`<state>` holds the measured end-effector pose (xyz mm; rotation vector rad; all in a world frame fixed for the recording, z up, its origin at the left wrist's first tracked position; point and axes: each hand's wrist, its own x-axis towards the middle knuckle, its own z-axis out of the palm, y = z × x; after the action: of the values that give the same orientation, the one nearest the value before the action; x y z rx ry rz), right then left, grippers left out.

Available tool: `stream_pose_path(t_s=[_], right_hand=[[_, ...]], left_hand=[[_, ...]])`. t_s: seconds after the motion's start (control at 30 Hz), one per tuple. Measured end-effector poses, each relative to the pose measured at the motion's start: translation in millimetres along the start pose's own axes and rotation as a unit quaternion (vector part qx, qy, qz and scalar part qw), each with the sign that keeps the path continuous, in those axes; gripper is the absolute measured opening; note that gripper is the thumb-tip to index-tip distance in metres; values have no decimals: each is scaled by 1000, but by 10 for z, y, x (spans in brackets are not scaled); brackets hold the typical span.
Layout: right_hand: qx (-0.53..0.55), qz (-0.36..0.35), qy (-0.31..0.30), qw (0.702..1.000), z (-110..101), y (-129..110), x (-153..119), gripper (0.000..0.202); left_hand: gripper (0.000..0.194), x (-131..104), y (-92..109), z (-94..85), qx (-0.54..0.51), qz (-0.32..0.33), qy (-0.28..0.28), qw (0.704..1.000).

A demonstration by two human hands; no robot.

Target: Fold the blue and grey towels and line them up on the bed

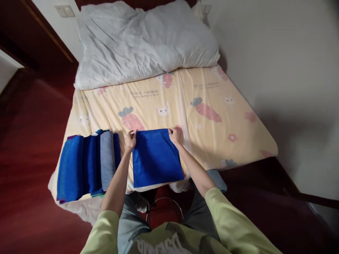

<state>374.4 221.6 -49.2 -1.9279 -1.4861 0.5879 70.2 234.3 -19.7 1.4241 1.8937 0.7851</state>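
A blue towel (pixel 157 158) lies spread as a rough square at the near edge of the bed, directly in front of me. My left hand (pixel 130 140) pinches its far left corner, fingers closed. At the far right corner my right hand (pixel 174 135) grips the cloth in the same way. To the left of my left arm rests a row of folded towels: several blue ones (pixel 71 165) and a grey one (pixel 107 160) with a fuzzy surface. Purple and green edges peek out beneath that row.
The bed (pixel 212 141) has a yellow sheet printed with carrots and rabbits. A bunched grey-white quilt (pixel 148 38) covers its far end. Below the near edge, a round metal-rimmed stool (pixel 164 199) stands between my legs. A white wall (pixel 296 63) rises on the right.
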Motion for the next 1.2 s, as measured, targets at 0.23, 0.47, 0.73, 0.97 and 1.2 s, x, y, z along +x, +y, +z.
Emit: stream_pose_path(t_s=[0.23, 0.47, 0.73, 0.97, 1.2], right_hand=[[22, 21, 73, 997, -20, 145, -64, 34], [12, -1, 108, 994, 4, 197, 74, 23], [85, 49, -2, 995, -60, 233, 243, 18], [92, -1, -53, 994, -179, 229, 310, 17], [90, -43, -48, 994, -193, 262, 380, 19]], left_hand=[[31, 54, -50, 104, 33, 43, -4, 999], [25, 220, 32, 185, 70, 53, 23, 996], [22, 409, -29, 94, 68, 69, -56, 994], [20, 571, -27, -52, 38, 54, -139, 988], [14, 598, 59, -140, 73, 59, -88, 992]])
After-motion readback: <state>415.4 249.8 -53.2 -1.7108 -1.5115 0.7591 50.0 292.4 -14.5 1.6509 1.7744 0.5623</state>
